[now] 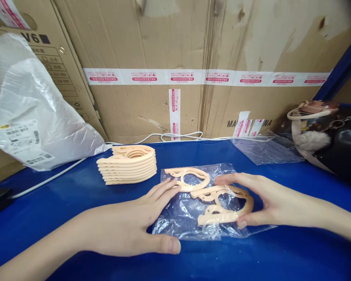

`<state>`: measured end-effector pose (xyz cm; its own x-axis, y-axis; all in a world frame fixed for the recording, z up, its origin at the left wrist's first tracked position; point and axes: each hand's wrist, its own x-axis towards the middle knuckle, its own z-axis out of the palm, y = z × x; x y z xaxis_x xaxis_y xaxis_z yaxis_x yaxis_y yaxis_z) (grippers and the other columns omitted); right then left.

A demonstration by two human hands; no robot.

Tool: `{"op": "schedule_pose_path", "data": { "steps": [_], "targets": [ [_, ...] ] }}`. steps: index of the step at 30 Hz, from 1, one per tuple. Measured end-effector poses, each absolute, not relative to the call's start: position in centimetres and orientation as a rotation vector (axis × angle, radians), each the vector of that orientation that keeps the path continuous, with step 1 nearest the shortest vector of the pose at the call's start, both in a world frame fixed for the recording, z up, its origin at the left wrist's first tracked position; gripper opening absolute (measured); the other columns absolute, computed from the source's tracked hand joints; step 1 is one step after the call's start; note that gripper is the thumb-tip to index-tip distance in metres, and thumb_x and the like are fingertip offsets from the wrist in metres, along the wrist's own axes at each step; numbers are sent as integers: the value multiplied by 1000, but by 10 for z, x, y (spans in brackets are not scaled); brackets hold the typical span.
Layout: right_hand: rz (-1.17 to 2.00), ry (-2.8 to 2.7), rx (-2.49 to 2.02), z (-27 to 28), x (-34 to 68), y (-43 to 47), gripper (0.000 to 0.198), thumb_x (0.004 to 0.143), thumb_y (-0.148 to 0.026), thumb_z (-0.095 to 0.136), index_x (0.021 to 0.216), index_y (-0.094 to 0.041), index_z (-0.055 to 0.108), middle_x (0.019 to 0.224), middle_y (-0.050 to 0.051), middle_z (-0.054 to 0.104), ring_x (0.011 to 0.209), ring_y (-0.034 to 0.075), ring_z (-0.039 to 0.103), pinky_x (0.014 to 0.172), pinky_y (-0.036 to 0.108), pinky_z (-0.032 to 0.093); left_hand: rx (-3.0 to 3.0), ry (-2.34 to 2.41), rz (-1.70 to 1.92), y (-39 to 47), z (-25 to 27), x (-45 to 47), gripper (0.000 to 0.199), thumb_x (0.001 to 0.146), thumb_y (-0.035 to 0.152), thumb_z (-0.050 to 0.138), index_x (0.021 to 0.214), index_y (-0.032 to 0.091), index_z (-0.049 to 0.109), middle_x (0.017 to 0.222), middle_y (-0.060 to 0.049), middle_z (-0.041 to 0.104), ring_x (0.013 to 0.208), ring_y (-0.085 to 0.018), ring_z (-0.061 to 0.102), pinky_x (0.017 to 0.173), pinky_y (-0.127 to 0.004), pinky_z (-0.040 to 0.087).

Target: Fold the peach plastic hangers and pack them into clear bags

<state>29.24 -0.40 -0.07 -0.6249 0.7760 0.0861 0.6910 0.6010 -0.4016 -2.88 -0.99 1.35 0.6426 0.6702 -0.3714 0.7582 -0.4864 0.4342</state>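
Observation:
Two peach-coloured folding clothes hangers lie on a clear plastic bag [179,218]. My left hand [125,222] reaches in with its fingers stretched out, the fingertips over the lower end of the farther hanger [205,180]. Its thumb points right, apart from the hangers. My right hand [266,199] spans the nearer hanger [249,203], with fingers along the upper edge and thumb at the lower edge. The two hangers lie close together, partly overlapping. Beyond my left hand stands a neat stack of several matching folded hangers [130,169].
A white mailing bag [43,113] leans at the left by cardboard boxes [146,43]. A white cable [49,180] runs along the back of the blue table [105,269]. Another clear plastic sheet [263,150] and a black bag [345,144] are at the right.

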Motion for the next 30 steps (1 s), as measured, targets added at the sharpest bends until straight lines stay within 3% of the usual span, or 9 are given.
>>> {"op": "schedule_pose_path", "data": {
  "steps": [5, 8, 12, 16, 21, 26, 30],
  "targets": [
    [175, -2699, -1103, -1, 289, -6, 79, 76, -58, 65, 143, -27, 38, 120, 11, 63, 108, 32, 60, 95, 53, 44, 2250, 1168, -185, -9, 16, -29, 85, 86, 67, 43, 150, 29, 0, 157, 0, -4, 144, -30, 2, 116, -46, 16],
    [352, -2697, -1196, 7, 300, -4, 83, 73, -56, 69, 144, -32, 34, 121, 7, 62, 107, 28, 60, 93, 46, 47, 2236, 1204, -168, -11, 15, -28, 91, 83, 69, 47, 150, 28, -1, 157, -1, -4, 144, -30, 2, 116, -45, 17],
    [611, -2617, -1214, 12, 307, -1, 71, 78, -46, 69, 141, -36, 38, 111, 1, 65, 100, 22, 61, 86, 34, 49, 2230, 1214, -149, -14, 11, -29, 92, 83, 70, 46, 150, 27, 0, 157, -3, -3, 143, -31, 3, 115, -46, 19],
    [525, -2621, -1154, 7, 290, 0, 72, 75, -50, 71, 138, -33, 42, 99, 1, 66, 92, 22, 61, 82, 35, 48, 2273, 1190, -67, -14, 8, -28, 92, 83, 68, 48, 151, 26, 1, 158, -6, 2, 144, -31, 9, 115, -46, 22],
    [294, -2718, -1017, -1, 269, 6, 67, 79, -55, 65, 136, -26, 45, 86, 3, 66, 81, 22, 60, 77, 37, 46, 2296, 1146, 127, -9, 2, -25, 75, 84, 59, 56, 148, 32, 28, 156, -3, 26, 141, -29, 27, 113, -41, 29],
    [270, -2673, -977, -5, 269, 10, 68, 77, -58, 65, 133, -21, 48, 80, 2, 65, 75, 21, 61, 70, 33, 45, 2319, 1183, 326, -8, 1, -18, 65, 74, 52, 71, 131, 28, 52, 140, -5, 44, 129, -28, 42, 107, -39, 37],
    [483, -2569, -1008, -8, 273, 10, 61, 81, -55, 63, 130, -23, 50, 68, -4, 61, 62, 14, 57, 61, 26, 44, 2338, 1211, 284, -11, 10, -16, 70, 66, 51, 77, 129, 28, 55, 129, -5, 50, 120, -28, 48, 101, -40, 41]
  ]
}}
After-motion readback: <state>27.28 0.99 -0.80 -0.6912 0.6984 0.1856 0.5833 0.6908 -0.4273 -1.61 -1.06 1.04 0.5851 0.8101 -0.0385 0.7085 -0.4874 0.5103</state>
